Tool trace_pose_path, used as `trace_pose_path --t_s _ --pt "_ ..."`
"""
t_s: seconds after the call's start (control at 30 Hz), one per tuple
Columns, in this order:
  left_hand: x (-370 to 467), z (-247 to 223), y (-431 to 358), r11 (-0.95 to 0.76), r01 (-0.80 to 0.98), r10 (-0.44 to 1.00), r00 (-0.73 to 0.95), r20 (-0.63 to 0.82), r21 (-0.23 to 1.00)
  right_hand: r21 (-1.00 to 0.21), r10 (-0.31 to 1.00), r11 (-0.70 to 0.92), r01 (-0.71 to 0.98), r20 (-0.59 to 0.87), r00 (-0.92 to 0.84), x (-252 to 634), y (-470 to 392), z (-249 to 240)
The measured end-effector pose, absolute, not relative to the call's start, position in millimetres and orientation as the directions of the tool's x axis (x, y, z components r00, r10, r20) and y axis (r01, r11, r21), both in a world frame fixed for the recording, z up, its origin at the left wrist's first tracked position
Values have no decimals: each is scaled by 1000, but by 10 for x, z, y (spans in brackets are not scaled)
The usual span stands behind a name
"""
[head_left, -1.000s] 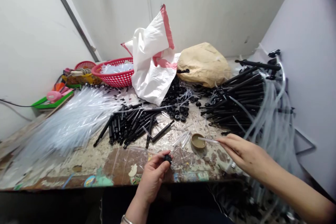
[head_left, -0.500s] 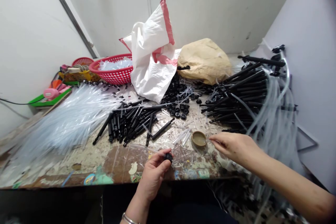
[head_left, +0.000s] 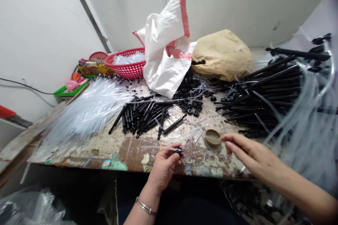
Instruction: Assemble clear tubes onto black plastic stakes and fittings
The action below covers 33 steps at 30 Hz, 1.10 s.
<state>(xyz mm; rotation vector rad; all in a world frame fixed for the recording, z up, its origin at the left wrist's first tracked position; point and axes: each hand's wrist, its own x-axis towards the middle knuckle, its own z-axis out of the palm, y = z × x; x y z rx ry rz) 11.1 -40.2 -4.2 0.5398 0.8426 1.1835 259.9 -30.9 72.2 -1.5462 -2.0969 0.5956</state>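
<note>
Near the front edge, my left hand (head_left: 167,164) pinches a small black fitting (head_left: 179,151) with a thin clear tube (head_left: 154,147) running leftward from it. My right hand (head_left: 244,149) is closed, thumb against fingers, on a short clear tube (head_left: 212,137) whose free end lies over a small round olive dish (head_left: 213,142). A few short clear tubes (head_left: 195,133) rest just left of the dish. Behind my left hand is a pile of black rods (head_left: 142,116), and black round caps (head_left: 190,108) lie in a heap to its right.
Long clear tubes (head_left: 84,110) spread over the left of the worktable (head_left: 111,147). A red basket (head_left: 126,70), a white sack (head_left: 165,59) and a tan bag (head_left: 223,54) stand behind. Black rods with tubes (head_left: 277,88) are stacked at the right.
The view has shifted left. The black fitting in my left hand has turned and shows more clearly. The tube at my right fingertips now shows over the dish.
</note>
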Motion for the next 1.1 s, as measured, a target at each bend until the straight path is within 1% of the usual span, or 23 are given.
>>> trace_pose_path --t_s 0.1,0.17,0.27,0.47,0.67,0.9,1.1 --pt "107 -43 -416 314 -587 948 147 -284 746 -689 939 317 651 131 -319 2346 -406 739" --pt "104 -41 -426 316 -594 947 148 -285 740 -718 918 360 596 160 -362 2203 -431 722" --pt "101 -48 -435 307 -616 949 143 -280 726 -737 910 372 563 170 -378 2079 -421 679" --pt "96 -61 -431 275 -670 960 152 -234 690 -758 914 357 545 164 -371 2040 -393 628" --pt "89 -28 -437 295 -644 955 176 -239 706 -761 916 349 547 153 -372 2034 -397 601" --pt "58 -62 -443 350 -608 937 215 -276 713 -743 911 364 562 157 -382 2033 -397 609" --pt "46 -74 -444 342 -624 940 229 -254 703 -747 918 342 570 135 -374 2037 -389 600"
